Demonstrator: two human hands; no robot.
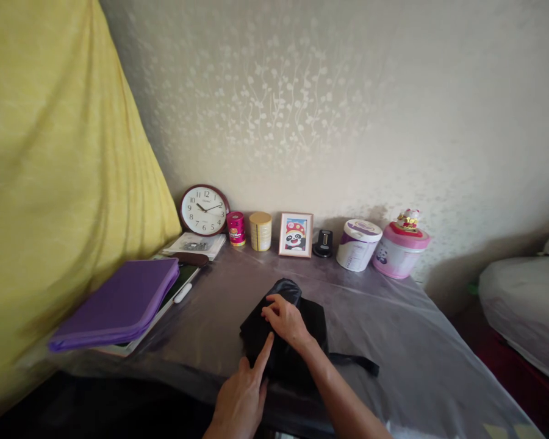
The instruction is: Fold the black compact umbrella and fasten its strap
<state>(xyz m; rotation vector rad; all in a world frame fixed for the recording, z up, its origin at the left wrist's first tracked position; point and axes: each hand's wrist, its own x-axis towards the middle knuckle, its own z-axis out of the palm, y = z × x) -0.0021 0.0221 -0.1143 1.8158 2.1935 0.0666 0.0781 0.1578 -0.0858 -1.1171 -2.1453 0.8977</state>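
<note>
A bundle of black fabric (311,320) lies near the front of the table, with a short black strap trailing off to the right. Its exact kind does not show. My right hand (283,320) is on top of it, fingers bent and closed on the cloth near the raised far fold. Below and to the left, my left hand (243,393) touches the near side of the bundle with its index finger stretched out and its thumb apart. Both wrists hide part of the fabric.
A purple folder (119,299) lies on books at the left, beside a yellow curtain (73,183). Along the wall stand a clock (204,210), a pink can (236,229), a yellow-lidded jar (260,233), a panda picture frame (296,235) and two tubs (357,247).
</note>
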